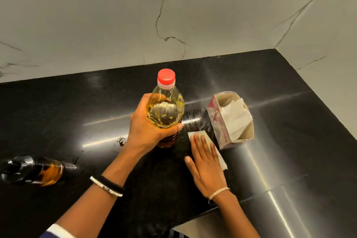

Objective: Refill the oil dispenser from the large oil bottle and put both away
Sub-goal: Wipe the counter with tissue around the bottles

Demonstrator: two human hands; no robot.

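The large oil bottle (165,110) is clear plastic with yellow oil and a red cap screwed on. It stands upright in the middle of the black counter (77,106). My left hand (146,127) grips its body, fingers curled round it. My right hand (204,162) lies flat, fingers straight, pressing a white tissue (197,134) onto the counter just right of the bottle. The oil dispenser (36,170), a dark glass bottle with amber oil and a black top, stands at the left near the front edge, apart from both hands.
An open tissue box (229,120) with white tissues sticking out sits right of the bottle. Small oil smears (120,141) mark the counter left of my left wrist. Marble walls (173,15) meet in a corner at the back right.
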